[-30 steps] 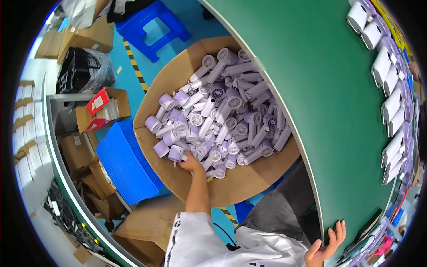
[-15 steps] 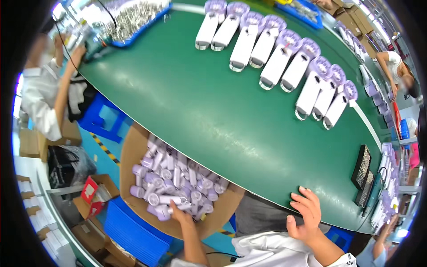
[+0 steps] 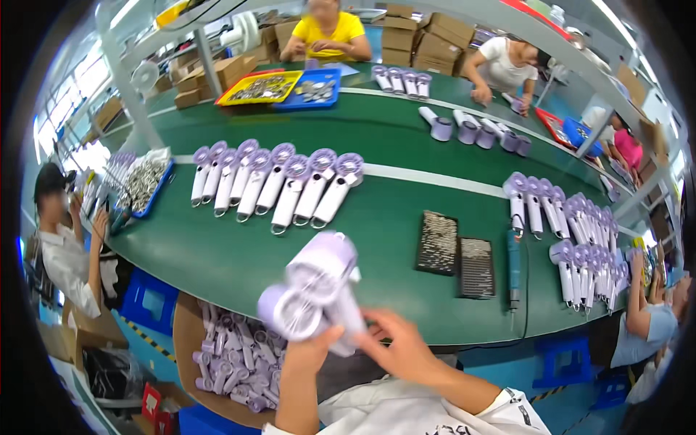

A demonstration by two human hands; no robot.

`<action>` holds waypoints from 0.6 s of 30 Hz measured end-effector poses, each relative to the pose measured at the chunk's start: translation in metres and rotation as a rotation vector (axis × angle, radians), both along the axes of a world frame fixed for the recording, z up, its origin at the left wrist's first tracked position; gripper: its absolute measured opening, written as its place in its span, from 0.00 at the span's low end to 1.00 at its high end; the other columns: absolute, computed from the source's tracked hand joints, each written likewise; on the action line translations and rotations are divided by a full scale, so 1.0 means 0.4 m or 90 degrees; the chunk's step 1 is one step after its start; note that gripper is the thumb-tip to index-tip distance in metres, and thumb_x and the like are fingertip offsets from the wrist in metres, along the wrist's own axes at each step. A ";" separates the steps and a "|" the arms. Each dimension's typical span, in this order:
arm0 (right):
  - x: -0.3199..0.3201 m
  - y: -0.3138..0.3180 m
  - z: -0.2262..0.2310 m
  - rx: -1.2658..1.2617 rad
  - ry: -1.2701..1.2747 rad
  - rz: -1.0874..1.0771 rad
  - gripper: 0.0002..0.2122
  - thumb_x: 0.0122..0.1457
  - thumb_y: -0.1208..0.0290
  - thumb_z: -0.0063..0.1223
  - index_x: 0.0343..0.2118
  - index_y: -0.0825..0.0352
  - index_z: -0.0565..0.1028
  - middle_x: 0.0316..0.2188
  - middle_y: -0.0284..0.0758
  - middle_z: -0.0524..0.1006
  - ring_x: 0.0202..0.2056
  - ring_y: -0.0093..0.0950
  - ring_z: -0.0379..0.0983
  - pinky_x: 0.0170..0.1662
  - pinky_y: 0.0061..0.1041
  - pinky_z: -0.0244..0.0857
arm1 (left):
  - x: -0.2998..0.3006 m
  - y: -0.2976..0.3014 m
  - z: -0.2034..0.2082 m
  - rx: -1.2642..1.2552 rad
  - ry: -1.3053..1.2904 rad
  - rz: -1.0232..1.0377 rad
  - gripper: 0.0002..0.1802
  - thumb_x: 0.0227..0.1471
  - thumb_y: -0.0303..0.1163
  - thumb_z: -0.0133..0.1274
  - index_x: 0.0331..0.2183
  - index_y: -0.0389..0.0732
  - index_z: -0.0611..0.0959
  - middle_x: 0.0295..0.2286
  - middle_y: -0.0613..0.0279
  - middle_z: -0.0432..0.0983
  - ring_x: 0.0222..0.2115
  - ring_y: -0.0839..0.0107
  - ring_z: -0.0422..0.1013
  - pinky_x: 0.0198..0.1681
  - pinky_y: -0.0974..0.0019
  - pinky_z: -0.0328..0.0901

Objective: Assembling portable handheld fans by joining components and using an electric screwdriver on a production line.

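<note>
Two handheld fans were lifted from the cardboard box, gripped by left hand fingers; right hand fingers steadied them over the worktop.

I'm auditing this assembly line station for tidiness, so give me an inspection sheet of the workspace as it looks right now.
Surface: green worktable, curved by the lens, with a white stripe along it.
Job's things: lilac-and-white handheld fans raised above the near edge.
Clutter: row of fans laid side by side; two dark screw trays; blue electric screwdriver; yellow and blue parts trays; cardboard box of fans below the table.
Grippers: left hand grips the fans from below; right hand touches their handles.
Cables: dark cord from the screwdriver.
Surroundings: other people seated around the table, stacked cartons behind.
</note>
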State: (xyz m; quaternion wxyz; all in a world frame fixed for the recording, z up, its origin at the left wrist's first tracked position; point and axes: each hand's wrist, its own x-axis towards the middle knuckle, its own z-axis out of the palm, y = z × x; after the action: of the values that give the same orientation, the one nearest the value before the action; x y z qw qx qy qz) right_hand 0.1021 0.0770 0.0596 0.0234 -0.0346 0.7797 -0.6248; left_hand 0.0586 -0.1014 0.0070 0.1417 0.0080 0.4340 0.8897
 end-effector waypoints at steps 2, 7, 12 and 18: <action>-0.019 0.069 -0.027 0.019 0.013 -0.124 0.17 0.60 0.66 0.57 0.48 0.72 0.72 0.38 0.41 0.77 0.28 0.26 0.76 0.29 0.25 0.69 | -0.085 0.101 0.025 0.012 0.016 -0.149 0.33 0.47 0.23 0.63 0.54 0.37 0.69 0.50 0.57 0.70 0.51 0.64 0.68 0.55 0.57 0.65; -0.070 0.164 -0.098 -0.053 -0.044 -0.175 0.17 0.63 0.63 0.53 0.45 0.74 0.73 0.29 0.37 0.80 0.24 0.22 0.76 0.26 0.23 0.66 | -0.188 0.187 0.002 0.062 -0.084 -0.219 0.17 0.56 0.32 0.55 0.45 0.37 0.71 0.51 0.43 0.68 0.51 0.50 0.68 0.56 0.47 0.64; -0.094 0.226 -0.151 -0.118 -0.136 -0.138 0.18 0.65 0.62 0.48 0.46 0.74 0.74 0.30 0.36 0.80 0.24 0.21 0.76 0.28 0.22 0.67 | -0.252 0.243 0.006 -0.065 -0.158 -0.160 0.16 0.60 0.38 0.52 0.39 0.33 0.73 0.44 0.48 0.72 0.46 0.56 0.72 0.55 0.52 0.68; -0.106 0.244 -0.129 0.343 0.032 -0.162 0.13 0.63 0.62 0.51 0.39 0.66 0.79 0.28 0.38 0.76 0.23 0.33 0.76 0.28 0.33 0.69 | -0.245 0.251 0.032 -0.589 -0.013 -0.148 0.33 0.62 0.55 0.43 0.21 0.35 0.77 0.14 0.62 0.72 0.11 0.74 0.68 0.13 0.68 0.62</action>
State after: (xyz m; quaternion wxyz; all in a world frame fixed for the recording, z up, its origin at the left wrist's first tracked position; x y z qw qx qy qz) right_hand 0.0596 0.1745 0.0080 -0.0662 0.0553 0.9158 -0.3922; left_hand -0.0393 -0.0009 0.0200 0.2335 -0.0163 0.7793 0.5813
